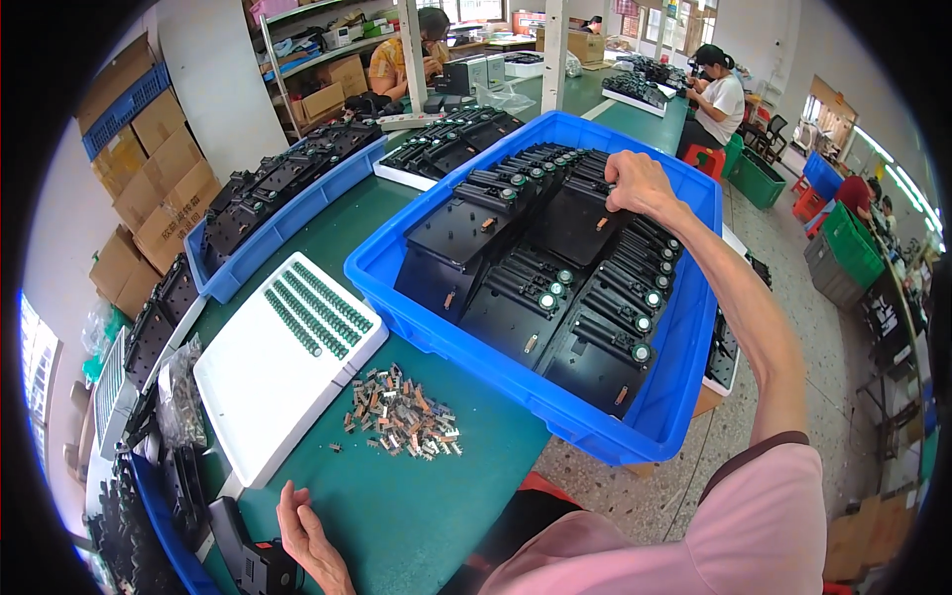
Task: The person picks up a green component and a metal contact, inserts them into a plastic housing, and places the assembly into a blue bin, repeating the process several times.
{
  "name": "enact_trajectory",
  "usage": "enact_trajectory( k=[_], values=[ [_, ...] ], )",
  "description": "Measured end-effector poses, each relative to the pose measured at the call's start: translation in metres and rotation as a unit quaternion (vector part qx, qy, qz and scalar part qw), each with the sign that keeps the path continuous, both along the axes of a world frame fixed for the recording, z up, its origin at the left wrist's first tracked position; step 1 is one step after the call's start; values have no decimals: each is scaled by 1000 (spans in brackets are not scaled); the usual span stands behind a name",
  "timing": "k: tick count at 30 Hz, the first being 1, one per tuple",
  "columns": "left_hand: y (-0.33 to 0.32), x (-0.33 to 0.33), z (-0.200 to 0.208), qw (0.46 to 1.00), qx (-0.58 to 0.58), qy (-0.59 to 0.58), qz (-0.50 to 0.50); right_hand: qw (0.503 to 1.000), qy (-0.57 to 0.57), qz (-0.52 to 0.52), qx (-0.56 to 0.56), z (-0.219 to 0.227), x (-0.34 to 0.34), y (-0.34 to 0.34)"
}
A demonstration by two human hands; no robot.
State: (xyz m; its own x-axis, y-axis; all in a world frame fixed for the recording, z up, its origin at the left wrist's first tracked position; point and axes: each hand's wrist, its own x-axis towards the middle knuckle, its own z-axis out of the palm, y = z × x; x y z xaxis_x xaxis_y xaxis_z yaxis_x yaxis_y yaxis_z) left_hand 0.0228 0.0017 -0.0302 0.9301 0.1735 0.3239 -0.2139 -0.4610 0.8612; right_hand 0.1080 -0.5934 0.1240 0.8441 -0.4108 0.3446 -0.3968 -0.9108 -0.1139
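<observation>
My right hand (637, 184) reaches into the far part of a large blue bin (613, 441), its fingers pinched on a black plastic housing (570, 223). More black housings (516, 327), each with tubular ribs and round green-and-white end pieces, lie in rows in the bin. At the lower left, my left hand (309, 535) hangs over the green table with its fingers loosely apart, holding nothing. Beside it stands a black device (260, 565). A heap of small metal slide switches (405, 415) lies between that hand and the bin.
A white foam tray (263, 402) carries rows of small green round parts (317, 309). Farther left, a blue tray (223, 286) holds black housings. Cartons (164, 198) are stacked by the wall. Two people (724, 104) (402, 64) sit working at the far tables.
</observation>
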Motion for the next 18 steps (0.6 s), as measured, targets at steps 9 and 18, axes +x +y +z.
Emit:
enact_trajectory(
  k=[9,18],
  values=[
    [-3,1,1,1000,1,1,-13,999,6,-27,29,-16,6,1],
    [-10,-5,16,999,-4,29,16,995,-42,23,-84,-11,-2,29]
  ],
)
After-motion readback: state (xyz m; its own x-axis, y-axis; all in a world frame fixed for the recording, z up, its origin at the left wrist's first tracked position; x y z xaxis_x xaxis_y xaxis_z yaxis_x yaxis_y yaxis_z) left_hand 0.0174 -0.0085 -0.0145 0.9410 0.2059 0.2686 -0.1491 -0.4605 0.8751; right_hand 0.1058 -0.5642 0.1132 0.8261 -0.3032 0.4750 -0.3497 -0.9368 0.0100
